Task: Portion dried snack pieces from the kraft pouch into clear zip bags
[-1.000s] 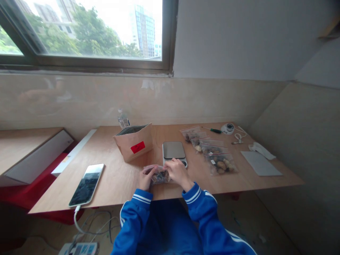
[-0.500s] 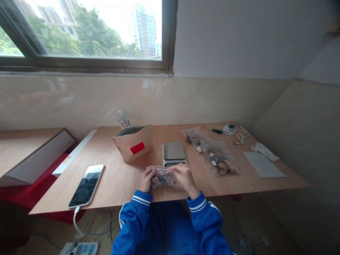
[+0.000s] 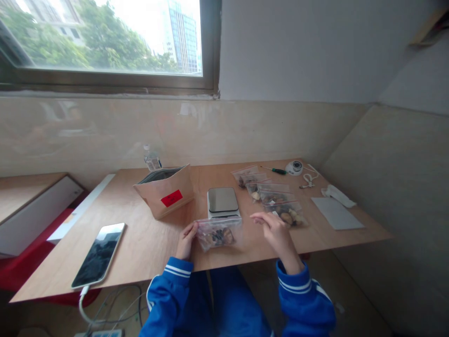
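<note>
Near edge of counter (image 3: 147,243): left hand (image 3: 185,241) pinching left end of small clear bag (image 3: 219,232) of dark pieces, bag held just above wood. Right hand (image 3: 275,231) off the bag, fingers loosely curled, empty. Beyond: scale (image 3: 222,200), row of filled bags (image 3: 271,194), brown pouch (image 3: 164,193). Phone (image 3: 98,253) far left.

Out on the desk (image 3: 147,243) — a phone (image 3: 98,253) lies flat near the left front corner, its white cable (image 3: 91,312) hanging off the front edge. A brown paper pouch (image 3: 164,191) with a red label stands mid-desk, a small bottle (image 3: 151,159) behind it at the back edge. A scale (image 3: 222,201) sits centre. Toward the back right corner — a green-handled screwdriver (image 3: 274,170), a small round white device (image 3: 293,167). A grey sheet (image 3: 336,213) rests by the right edge.
</note>
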`<state>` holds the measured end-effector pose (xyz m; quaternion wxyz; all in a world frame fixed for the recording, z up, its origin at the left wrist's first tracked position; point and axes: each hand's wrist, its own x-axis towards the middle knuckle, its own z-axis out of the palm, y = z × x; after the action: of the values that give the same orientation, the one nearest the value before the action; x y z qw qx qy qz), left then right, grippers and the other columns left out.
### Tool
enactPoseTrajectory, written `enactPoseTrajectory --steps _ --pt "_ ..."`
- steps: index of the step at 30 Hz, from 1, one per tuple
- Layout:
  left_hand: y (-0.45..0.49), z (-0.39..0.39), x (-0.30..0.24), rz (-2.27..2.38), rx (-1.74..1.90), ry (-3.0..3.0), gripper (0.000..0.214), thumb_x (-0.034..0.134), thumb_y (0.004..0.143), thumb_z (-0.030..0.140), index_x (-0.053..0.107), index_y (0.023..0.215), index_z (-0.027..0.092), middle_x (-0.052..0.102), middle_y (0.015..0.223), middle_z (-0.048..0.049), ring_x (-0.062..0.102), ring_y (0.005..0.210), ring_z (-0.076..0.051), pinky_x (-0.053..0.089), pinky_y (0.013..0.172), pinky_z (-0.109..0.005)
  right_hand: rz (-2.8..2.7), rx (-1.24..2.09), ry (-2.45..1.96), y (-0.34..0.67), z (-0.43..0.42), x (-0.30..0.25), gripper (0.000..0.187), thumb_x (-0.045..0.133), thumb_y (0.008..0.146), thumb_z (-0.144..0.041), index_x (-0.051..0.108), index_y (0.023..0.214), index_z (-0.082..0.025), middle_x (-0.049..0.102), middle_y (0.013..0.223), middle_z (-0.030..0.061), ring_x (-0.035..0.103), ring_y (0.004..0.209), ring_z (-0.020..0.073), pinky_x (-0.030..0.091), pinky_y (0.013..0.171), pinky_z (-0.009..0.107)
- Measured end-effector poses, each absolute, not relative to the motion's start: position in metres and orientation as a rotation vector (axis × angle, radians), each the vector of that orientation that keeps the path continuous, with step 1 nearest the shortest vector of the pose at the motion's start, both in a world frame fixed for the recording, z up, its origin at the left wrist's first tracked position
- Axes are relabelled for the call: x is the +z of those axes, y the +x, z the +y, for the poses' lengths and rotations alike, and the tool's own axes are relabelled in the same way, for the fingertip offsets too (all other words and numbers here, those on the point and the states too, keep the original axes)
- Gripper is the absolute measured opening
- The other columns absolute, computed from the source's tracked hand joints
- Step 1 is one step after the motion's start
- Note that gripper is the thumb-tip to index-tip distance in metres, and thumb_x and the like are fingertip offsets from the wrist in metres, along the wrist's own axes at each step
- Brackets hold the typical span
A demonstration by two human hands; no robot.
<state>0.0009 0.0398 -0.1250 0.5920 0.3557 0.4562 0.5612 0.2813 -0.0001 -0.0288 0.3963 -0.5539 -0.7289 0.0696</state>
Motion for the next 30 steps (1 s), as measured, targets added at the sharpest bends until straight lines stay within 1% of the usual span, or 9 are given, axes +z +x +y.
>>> enactPoseTrajectory --steps 4,8,10,13,15,18,24,27,30 --pt "-0.001 0.041 -0.126 0.998 1.382 0.611 0.043 0.08 0.055 0.047 0.07 0.081 0.015 0.069 0.081 -0.0039 0.064 0.079 -0.018 0.049 0.076 -0.029 -1.734 0.17 -1.501 0.295 0.0 -0.031 0.024 0.043 0.092 -0.027 0.066 0.097 -0.022 0.071 0.081 0.0036 0.065 0.077 0.0197 0.049 0.075 0.032" --pt "0.0 0.038 -0.123 0.969 1.269 0.741 0.039 0.075 0.062 0.047 0.071 0.081 0.013 0.069 0.078 -0.0061 0.064 0.078 -0.02 0.05 0.074 -0.03 -1.734 0.381 -1.431 0.263 0.009 -0.059 0.035 0.054 0.086 -0.041 0.059 0.115 -0.021 0.067 0.109 0.0082 0.063 0.098 0.0221 0.05 0.085 0.036" --pt "0.001 0.036 -0.122 0.95 1.249 0.775 0.037 0.074 0.064 0.047 0.071 0.08 0.014 0.069 0.076 -0.0061 0.064 0.078 -0.021 0.05 0.074 -0.031 -1.723 0.421 -1.391 0.239 0.014 -0.073 0.041 0.059 0.082 -0.042 0.057 0.118 -0.021 0.065 0.113 0.0092 0.06 0.105 0.0237 0.049 0.09 0.038" --pt "0.002 0.036 -0.122 0.923 1.267 0.751 0.035 0.073 0.065 0.046 0.071 0.082 0.015 0.07 0.077 -0.0057 0.065 0.079 -0.021 0.05 0.076 -0.031 -1.678 0.431 -1.405 0.21 0.02 -0.083 0.024 0.053 0.087 -0.038 0.064 0.1 -0.021 0.069 0.097 0.0076 0.062 0.094 0.0233 0.049 0.085 0.038" --pt "0.002 0.035 -0.123 0.922 1.288 0.732 0.038 0.072 0.066 0.047 0.071 0.085 0.014 0.07 0.078 -0.0065 0.065 0.077 -0.019 0.05 0.075 -0.03 -1.648 0.43 -1.44 0.204 0.022 -0.081 0.025 0.047 0.09 -0.037 0.066 0.086 -0.021 0.069 0.084 0.0062 0.063 0.084 0.0226 0.049 0.078 0.036" --pt "0.001 0.035 -0.123 0.931 1.273 0.77 0.044 0.068 0.07 0.051 0.07 0.089 0.011 0.07 0.077 -0.009 0.063 0.069 -0.016 0.049 0.065 -0.026 -1.557 0.418 -1.486 0.223 0.022 -0.073 0.03 0.043 0.091 -0.039 0.065 0.083 -0.02 0.069 0.077 0.006 0.064 0.074 0.0217 0.048 0.069 0.031" --pt "-0.001 0.037 -0.12 0.937 1.251 0.849 0.041 0.065 0.072 0.049 0.068 0.087 0.01 0.067 0.076 -0.009 0.06 0.065 -0.013 0.046 0.06 -0.024 -1.342 0.055 -1.679 0.339 0.014 -0.058 0.034 0.043 0.086 -0.044 0.064 0.089 -0.017 0.068 0.083 0.0108 0.062 0.076 0.0243 0.047 0.071 0.035" --pt "0.0 0.038 -0.124 0.987 1.27 0.848 0.043 0.065 0.071 0.05 0.066 0.087 0.01 0.066 0.078 -0.0087 0.059 0.064 -0.013 0.047 0.06 -0.025 -1.24 -0.246 -1.851 0.38 0.009 -0.061 0.039 0.043 0.085 -0.04 0.06 0.107 -0.013 0.063 0.101 0.0183 0.057 0.095 0.0323 0.044 0.081 0.048" --pt "0.0 0.035 -0.132 1.131 1.37 0.877 0.041 0.064 0.071 0.052 0.06 0.086 0.014 0.063 0.077 -0.0056 0.059 0.065 -0.014 0.049 0.062 -0.028 -1.16 -0.494 -1.896 0.387 0.006 -0.079 0.048 0.045 0.084 -0.037 0.051 0.123 -0.011 0.052 0.119 0.0237 0.046 0.114 0.038 0.036 0.089 0.057"
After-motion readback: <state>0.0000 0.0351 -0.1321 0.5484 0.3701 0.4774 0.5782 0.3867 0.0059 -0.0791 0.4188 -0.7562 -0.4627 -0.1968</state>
